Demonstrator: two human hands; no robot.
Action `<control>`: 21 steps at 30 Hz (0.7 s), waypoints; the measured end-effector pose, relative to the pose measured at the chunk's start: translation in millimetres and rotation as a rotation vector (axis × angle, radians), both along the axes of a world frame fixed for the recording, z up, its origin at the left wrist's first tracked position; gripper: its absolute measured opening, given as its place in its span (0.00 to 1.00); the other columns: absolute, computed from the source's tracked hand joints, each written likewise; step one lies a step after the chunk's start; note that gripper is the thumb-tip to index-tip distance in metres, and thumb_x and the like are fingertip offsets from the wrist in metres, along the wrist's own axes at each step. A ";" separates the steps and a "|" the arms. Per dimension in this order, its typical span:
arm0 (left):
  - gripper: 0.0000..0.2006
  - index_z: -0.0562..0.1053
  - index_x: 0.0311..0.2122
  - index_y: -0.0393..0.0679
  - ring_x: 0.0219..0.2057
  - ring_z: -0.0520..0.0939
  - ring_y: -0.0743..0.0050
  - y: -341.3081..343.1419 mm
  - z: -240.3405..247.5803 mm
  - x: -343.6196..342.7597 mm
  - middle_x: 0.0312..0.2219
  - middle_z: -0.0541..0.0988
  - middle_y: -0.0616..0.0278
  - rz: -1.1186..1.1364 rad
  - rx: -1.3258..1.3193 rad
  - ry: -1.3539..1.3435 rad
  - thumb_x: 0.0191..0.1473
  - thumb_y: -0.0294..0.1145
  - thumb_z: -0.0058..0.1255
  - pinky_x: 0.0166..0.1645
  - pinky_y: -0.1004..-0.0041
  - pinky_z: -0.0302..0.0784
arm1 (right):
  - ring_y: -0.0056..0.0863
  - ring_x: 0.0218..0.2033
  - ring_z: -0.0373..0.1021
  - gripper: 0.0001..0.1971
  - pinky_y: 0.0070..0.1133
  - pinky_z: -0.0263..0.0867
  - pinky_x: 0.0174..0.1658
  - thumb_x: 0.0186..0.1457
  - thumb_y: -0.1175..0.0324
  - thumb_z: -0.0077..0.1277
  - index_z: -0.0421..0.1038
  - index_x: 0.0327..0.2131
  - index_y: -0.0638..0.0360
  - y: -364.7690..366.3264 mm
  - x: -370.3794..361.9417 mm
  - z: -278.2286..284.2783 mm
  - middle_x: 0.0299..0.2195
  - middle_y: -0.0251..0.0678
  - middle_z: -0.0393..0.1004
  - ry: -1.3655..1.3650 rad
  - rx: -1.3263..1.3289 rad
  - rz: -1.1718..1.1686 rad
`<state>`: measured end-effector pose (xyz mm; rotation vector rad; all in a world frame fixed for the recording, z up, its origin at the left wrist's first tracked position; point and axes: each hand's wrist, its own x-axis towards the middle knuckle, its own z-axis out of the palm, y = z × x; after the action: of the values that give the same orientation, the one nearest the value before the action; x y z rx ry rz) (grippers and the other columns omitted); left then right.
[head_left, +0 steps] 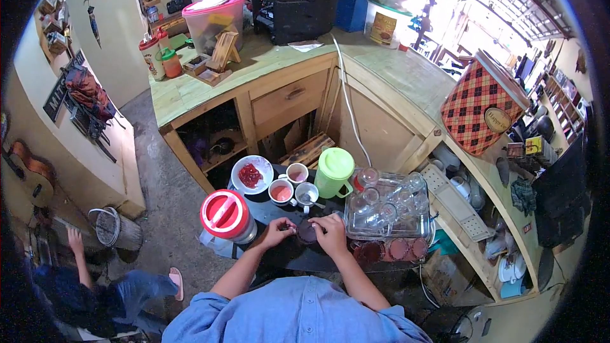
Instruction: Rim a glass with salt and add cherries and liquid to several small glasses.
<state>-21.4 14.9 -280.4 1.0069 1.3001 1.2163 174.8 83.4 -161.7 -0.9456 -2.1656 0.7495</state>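
My left hand [279, 232] and my right hand [330, 232] meet at a dark, round container [306, 233] on a small black table [279, 259]. Their bent fingers close on its rim from both sides; its contents are too dark to make out. Just beyond stand three mugs: one with pink contents [281, 191], another with pinkish contents [296, 174], and a white mug [306, 194] with a spoon. A white bowl [237, 180] holds something red. To the left is a red-lidded jug [226, 215]; behind the mugs, a light green pitcher [335, 168].
Right of my hands, a clear tray [351, 222] carries several upturned glasses [384, 209]. Several filled glasses [398, 249] line its near side. A wooden counter [254, 81] wraps around ahead, with a plaid container [480, 105]. At lower left sits another person [70, 292], beside a bin [118, 230].
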 end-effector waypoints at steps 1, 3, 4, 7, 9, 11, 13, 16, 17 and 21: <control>0.07 0.72 0.32 0.39 0.34 0.75 0.82 -0.2 -0.1 -0.4 0.31 0.78 0.66 0.003 -0.014 -0.002 0.46 0.24 0.56 0.41 0.77 0.72 | 0.33 0.30 0.67 0.05 0.31 0.61 0.37 0.44 0.70 0.53 0.77 0.27 0.52 -0.7 0.1 2.6 0.24 0.33 0.74 -0.073 0.080 0.005; 0.07 0.72 0.32 0.39 0.34 0.75 0.82 0.7 -3.6 -0.8 0.31 0.78 0.66 0.001 0.015 -0.003 0.46 0.24 0.56 0.41 0.77 0.72 | 0.34 0.28 0.68 0.05 0.29 0.62 0.36 0.43 0.71 0.54 0.77 0.27 0.54 -1.0 1.2 3.6 0.23 0.35 0.75 -0.148 0.160 0.010; 0.07 0.72 0.32 0.39 0.34 0.75 0.82 0.7 -5.3 -1.1 0.31 0.78 0.66 -0.001 0.044 -0.004 0.46 0.24 0.56 0.41 0.78 0.72 | 0.35 0.28 0.68 0.05 0.29 0.62 0.36 0.43 0.71 0.53 0.77 0.27 0.54 0.3 0.8 1.9 0.23 0.35 0.75 -0.084 0.078 0.030; 0.07 0.72 0.32 0.39 0.34 0.75 0.82 0.7 0.8 0.0 0.31 0.77 0.66 -0.020 -0.027 -0.019 0.46 0.24 0.56 0.41 0.78 0.71 | 0.34 0.29 0.67 0.05 0.31 0.61 0.36 0.44 0.69 0.53 0.77 0.28 0.52 1.5 3.9 -1.5 0.23 0.33 0.74 -0.072 0.050 0.022; 0.07 0.72 0.32 0.39 0.34 0.75 0.82 0.7 -1.4 0.3 0.31 0.77 0.66 -0.010 0.009 -0.030 0.46 0.24 0.56 0.41 0.78 0.72 | 0.33 0.31 0.67 0.06 0.31 0.60 0.37 0.45 0.68 0.52 0.77 0.29 0.50 -0.2 5.1 -2.6 0.24 0.31 0.74 -0.124 0.100 -0.002; 0.07 0.72 0.32 0.39 0.33 0.75 0.82 0.2 -2.8 0.4 0.31 0.77 0.65 -0.001 0.045 -0.041 0.46 0.24 0.56 0.40 0.78 0.72 | 0.33 0.31 0.67 0.06 0.32 0.60 0.37 0.45 0.68 0.52 0.77 0.29 0.50 -0.1 3.5 0.3 0.25 0.31 0.74 -0.150 -0.073 0.085; 0.07 0.72 0.32 0.39 0.33 0.76 0.83 -0.9 -3.1 0.3 0.30 0.77 0.65 0.017 0.038 -0.043 0.46 0.24 0.56 0.40 0.78 0.72 | 0.34 0.30 0.68 0.05 0.31 0.61 0.37 0.45 0.69 0.53 0.77 0.28 0.52 -3.8 0.0 9.3 0.24 0.33 0.75 -0.112 0.011 0.019; 0.07 0.72 0.32 0.39 0.33 0.76 0.82 0.5 -2.2 0.5 0.30 0.77 0.66 0.002 0.028 -0.058 0.46 0.23 0.56 0.40 0.78 0.72 | 0.34 0.30 0.68 0.05 0.30 0.61 0.37 0.44 0.70 0.53 0.77 0.27 0.54 -1.9 2.0 2.1 0.24 0.34 0.75 -0.110 0.021 -0.002; 0.07 0.72 0.32 0.39 0.33 0.76 0.82 0.8 -2.2 0.6 0.30 0.77 0.66 0.001 0.028 -0.058 0.46 0.23 0.56 0.40 0.78 0.72 | 0.34 0.30 0.68 0.05 0.31 0.61 0.37 0.44 0.70 0.54 0.77 0.27 0.53 -1.0 1.9 1.7 0.24 0.34 0.75 -0.142 -0.056 0.048; 0.07 0.72 0.32 0.39 0.34 0.75 0.82 3.2 3.6 4.9 0.31 0.77 0.66 -0.005 0.015 -0.029 0.46 0.23 0.56 0.40 0.78 0.72 | 0.33 0.30 0.68 0.05 0.30 0.60 0.38 0.44 0.69 0.54 0.77 0.27 0.54 -1.1 2.9 4.3 0.24 0.33 0.75 -0.072 0.007 -0.047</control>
<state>-16.5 18.0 -276.8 0.9995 1.2669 1.2337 177.7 82.3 -157.4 -1.0310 -2.1983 0.6950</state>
